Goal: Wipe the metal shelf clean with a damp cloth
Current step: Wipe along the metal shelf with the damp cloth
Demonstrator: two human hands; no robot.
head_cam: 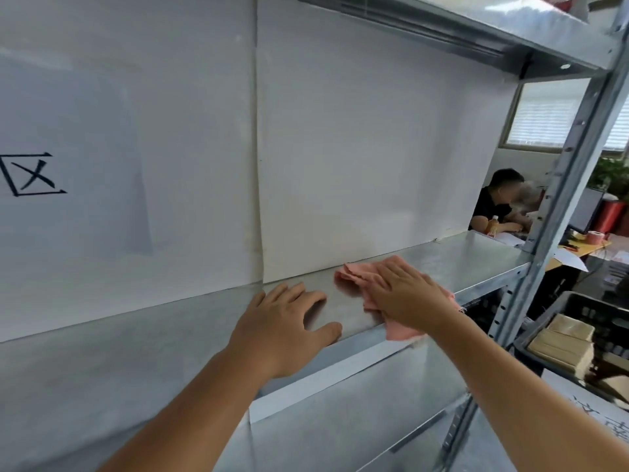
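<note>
R hand flat, fingers straight, pressing thin pink cloth on grey galvanised metal shelf; L hand open, bracing. Cloth looks soft, limp, light — best pressed w/ palm.

both hands lie palm-down with fingers straight, left hand beside right hand.

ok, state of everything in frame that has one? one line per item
left hand: open, flat on the shelf
right hand: open, pressing the cloth down
pink cloth: crumpled, spread under the right hand, one corner hanging over the front edge
metal shelf: bare apart from hands and cloth
black crate: open-topped, holding tan blocks
</note>
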